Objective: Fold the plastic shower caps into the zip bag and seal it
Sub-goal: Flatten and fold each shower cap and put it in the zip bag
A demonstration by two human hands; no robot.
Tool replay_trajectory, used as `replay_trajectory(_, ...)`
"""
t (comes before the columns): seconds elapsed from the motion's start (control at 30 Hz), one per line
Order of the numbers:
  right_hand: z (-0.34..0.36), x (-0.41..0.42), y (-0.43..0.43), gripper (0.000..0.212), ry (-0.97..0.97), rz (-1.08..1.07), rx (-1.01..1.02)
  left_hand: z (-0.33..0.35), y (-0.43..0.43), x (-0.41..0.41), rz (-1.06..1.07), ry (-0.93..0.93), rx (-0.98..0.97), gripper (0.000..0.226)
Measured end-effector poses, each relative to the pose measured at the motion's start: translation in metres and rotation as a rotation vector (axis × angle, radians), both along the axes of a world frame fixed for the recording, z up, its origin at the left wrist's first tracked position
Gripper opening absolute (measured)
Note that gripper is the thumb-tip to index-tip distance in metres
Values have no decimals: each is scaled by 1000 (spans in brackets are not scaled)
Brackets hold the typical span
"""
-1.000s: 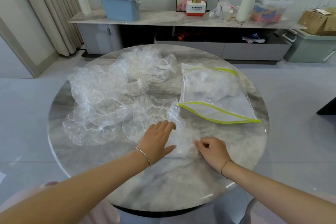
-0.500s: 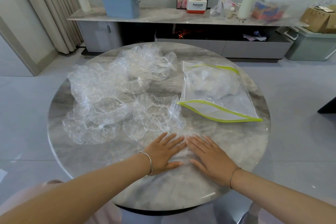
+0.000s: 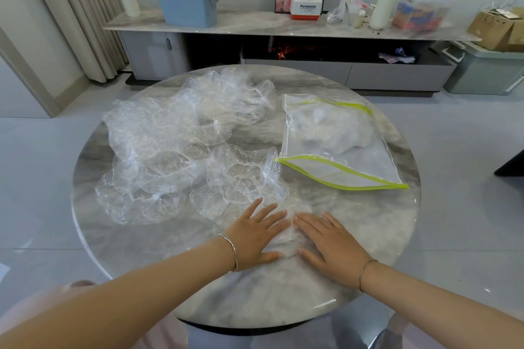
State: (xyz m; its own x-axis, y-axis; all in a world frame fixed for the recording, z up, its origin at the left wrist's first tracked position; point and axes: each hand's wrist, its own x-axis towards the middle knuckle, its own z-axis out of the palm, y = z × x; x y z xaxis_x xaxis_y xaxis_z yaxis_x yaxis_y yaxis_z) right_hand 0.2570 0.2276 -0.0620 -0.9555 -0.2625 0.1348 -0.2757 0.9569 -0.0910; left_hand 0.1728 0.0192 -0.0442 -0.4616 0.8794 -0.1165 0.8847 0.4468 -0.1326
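Since a second earlier, both hands had spread flat, the right hand (image 3: pixel 331 246) uncurling from a pinch. It and the left hand (image 3: pixel 255 235) pressed one clear shower cap (image 3: pixel 287 235) onto the round table (image 3: pixel 255 300), fingers splayed, gripping nothing. Loose caps (image 3: pixel 175 147) lay heaped far left; their count could not be told. One zip bag (image 3: pixel 337 150), mouth gaping, lay right, holding folded plastic.

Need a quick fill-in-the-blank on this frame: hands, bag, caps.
1. Both hands, left hand and right hand, press ____ on a shower cap.
2. The zip bag has a ____ coloured zip edge.
3. The bag's mouth is ____.
4. The loose caps lie ____ of the bag.

Missing: flat; green; open; left
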Motion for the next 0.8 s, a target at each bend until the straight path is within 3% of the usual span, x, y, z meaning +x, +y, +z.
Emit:
replay_trajectory(0.17,9,-8,2,41,189,151,-27,11,-1,-12,-118,107,153,49)
replay_trajectory(0.27,6,-11,2,38,145,154,3,8,-3,-12,-109,158,190,36)
replay_trajectory(0.43,7,-21,-1,25,103,47,-122,8,-2,-11,-53,73,246,30)
replay_trajectory(0.53,12,-27,0,16,3,-77,-311,13,-5,-14,77,-77,331,40)
replay_trajectory(0.6,15,-28,1,21,-143,-162,-489,16,-6,-18,158,-161,345,49)
replay_trajectory(0.7,17,-29,-2,30,-301,-249,-705,16,-7,-19,277,-299,410,37)
replay_trajectory(0.8,15,-31,-3,17,-341,-331,-842,15,-6,-18,388,-342,448,26)
